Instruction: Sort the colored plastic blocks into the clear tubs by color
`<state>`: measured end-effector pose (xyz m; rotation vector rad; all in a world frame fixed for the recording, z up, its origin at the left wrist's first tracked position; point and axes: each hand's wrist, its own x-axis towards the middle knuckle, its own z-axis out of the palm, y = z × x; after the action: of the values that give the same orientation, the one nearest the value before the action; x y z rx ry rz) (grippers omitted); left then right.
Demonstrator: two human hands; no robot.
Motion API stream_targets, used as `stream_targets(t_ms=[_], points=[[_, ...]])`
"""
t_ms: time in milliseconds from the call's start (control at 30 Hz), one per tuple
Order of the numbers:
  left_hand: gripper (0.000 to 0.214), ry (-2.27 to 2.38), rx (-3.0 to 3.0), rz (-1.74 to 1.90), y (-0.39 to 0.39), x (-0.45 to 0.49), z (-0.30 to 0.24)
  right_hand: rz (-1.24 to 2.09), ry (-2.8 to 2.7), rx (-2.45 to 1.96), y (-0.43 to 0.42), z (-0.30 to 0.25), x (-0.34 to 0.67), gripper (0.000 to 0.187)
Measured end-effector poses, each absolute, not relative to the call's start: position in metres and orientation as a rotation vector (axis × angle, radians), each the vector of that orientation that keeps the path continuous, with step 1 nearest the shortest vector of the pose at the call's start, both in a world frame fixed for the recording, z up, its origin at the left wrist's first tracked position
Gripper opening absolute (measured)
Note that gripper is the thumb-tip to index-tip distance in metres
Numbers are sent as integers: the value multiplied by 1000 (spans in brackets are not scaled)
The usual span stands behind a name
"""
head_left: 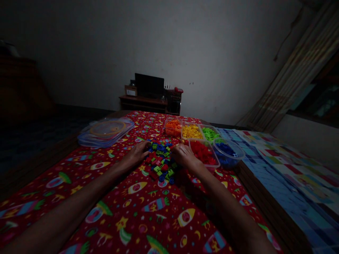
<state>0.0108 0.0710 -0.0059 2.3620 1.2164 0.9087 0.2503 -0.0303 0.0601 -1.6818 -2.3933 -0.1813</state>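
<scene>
A loose pile of small red, green and blue toy bricks [159, 163] lies on the red patterned cloth in front of me. My left hand [138, 151] rests at the pile's left edge, its thumb and fingers apart with nothing visible between them. At the right side of the pile, my right hand [183, 154] has its fingers curled together, pointing down and inward. What it holds, if anything, is hidden by the fingers. Just right of that hand stands a clear tub of red bricks [203, 153], its left part partly covered by the hand.
Behind are tubs of orange [173, 127], yellow [192, 131] and green pieces [210, 134]; a round tub of blue pieces [226, 150] stands right. Stacked clear lids [106, 132] lie left. The red cloth [143, 225] borders a blue checked cloth [267, 187]. A monitor [149, 85] stands beyond.
</scene>
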Motion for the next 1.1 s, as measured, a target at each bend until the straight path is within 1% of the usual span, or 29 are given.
stream_targets(t_ms=[133, 267, 333, 433, 633, 800, 900, 1033, 1100], points=[[33, 1211, 2392, 911, 69, 12, -1, -213, -2517, -1606, -33, 40, 245, 23], [27, 1238, 2447, 872, 68, 13, 3, -74, -2575, -1695, -31, 49, 246, 20], [24, 1268, 2465, 854, 69, 12, 3, -18, -2563, -1668, -28, 55, 247, 24], [21, 1258, 2505, 838, 73, 10, 1, -39, -2452, -1615, -26, 59, 251, 32], [25, 1161, 2597, 908, 78, 9, -11, -124, -2306, -1585, -21, 55, 262, 26], [30, 1167, 2539, 969, 74, 10, 2, 13, -2266, -1418, -15, 51, 263, 22], [40, 1226, 2269, 913, 63, 17, 23, 120, -2219, -1312, -15, 52, 259, 26], [48, 1098, 1997, 684, 38, 34, 42, 227, -2272, -1153, -20, 56, 250, 41], [50, 1071, 1920, 625, 27, 44, 44, 226, -2342, -1107, -25, 58, 246, 41]])
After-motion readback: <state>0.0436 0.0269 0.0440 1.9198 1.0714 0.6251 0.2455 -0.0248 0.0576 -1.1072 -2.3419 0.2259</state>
